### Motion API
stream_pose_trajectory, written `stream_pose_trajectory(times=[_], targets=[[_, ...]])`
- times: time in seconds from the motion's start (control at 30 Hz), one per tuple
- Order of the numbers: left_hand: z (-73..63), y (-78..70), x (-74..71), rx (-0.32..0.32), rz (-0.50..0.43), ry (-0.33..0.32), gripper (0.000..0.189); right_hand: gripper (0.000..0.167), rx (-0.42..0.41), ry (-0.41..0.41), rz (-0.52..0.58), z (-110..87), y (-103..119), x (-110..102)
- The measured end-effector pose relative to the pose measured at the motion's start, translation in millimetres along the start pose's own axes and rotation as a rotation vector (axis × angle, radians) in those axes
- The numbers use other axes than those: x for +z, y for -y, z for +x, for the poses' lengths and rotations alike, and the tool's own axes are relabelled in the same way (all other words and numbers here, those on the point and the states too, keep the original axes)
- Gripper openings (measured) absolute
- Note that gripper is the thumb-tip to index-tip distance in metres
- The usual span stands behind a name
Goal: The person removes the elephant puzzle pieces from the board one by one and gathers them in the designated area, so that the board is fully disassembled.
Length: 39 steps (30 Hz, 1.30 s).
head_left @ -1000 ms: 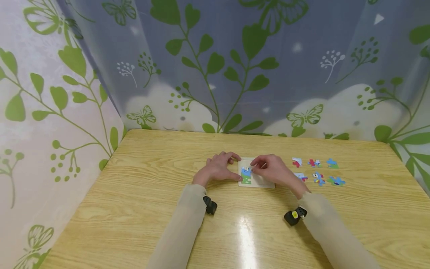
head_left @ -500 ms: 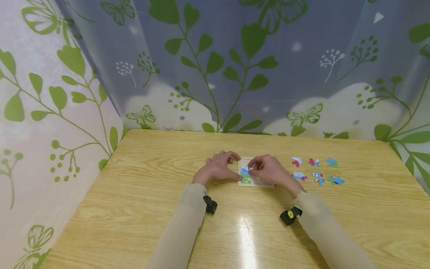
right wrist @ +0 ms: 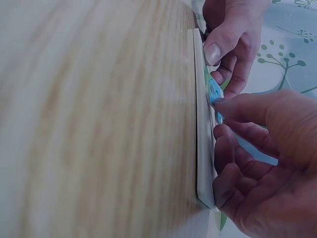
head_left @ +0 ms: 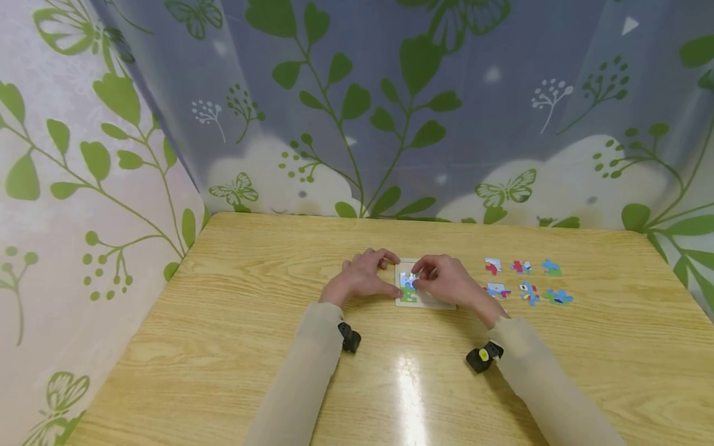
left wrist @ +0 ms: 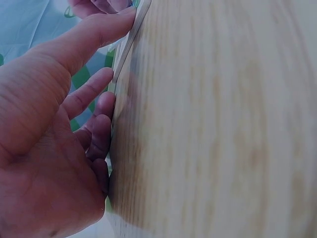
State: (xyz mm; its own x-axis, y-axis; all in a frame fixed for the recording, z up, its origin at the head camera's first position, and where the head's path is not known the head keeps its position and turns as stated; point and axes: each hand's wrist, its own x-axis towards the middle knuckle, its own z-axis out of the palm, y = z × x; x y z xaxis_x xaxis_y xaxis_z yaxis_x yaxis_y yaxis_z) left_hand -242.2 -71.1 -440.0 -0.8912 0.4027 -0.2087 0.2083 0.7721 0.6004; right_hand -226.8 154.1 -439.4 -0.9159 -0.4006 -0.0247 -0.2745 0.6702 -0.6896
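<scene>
A small pale puzzle board (head_left: 437,301) lies flat on the table, with green and blue jigsaw pieces in its left part. My left hand (head_left: 365,275) spans the board's left side. Its thumb (left wrist: 106,29) presses on the near left part, and the index finger reaches the far left corner. My right hand (head_left: 445,280) is over the middle of the board, thumb and index finger pinching a blue jigsaw piece (right wrist: 214,90) against the board in the right wrist view. The other right fingers are curled by the board's edge. My right hand hides part of the board.
Right of the board, several loose jigsaw pieces lie in two rows, among them a red and white piece (head_left: 493,266) and a blue and green piece (head_left: 559,297). The wooden table (head_left: 251,279) meets a patterned curtain (head_left: 334,155) at the back.
My right hand has shifted slightly left over the board, still pinching the blue jigsaw piece, and then stayed nearly still. My left hand has kept its place at the board's left side.
</scene>
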Motion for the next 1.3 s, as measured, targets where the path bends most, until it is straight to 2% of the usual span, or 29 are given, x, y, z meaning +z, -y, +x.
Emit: stream_pose_trajectory(times=[0.43, 1.03, 1.3], targets=[[-0.2, -1.0, -0.4, -0.01, -0.011, -0.001, 0.062, 0.012, -0.018, -0.017, 0.043, 1.2, -2.0, 0.9], [-1.2, -2.4, 0.3, -0.022, -0.027, -0.005, 0.062, 0.012, 0.05, -0.046, 0.039, 1.6, 4.4, 1.9], [-2.2, -3.5, -0.1, -0.027, -0.032, -0.005, 0.063, 0.013, 0.073, -0.043, 0.099, -1.4, 5.3, 0.4]])
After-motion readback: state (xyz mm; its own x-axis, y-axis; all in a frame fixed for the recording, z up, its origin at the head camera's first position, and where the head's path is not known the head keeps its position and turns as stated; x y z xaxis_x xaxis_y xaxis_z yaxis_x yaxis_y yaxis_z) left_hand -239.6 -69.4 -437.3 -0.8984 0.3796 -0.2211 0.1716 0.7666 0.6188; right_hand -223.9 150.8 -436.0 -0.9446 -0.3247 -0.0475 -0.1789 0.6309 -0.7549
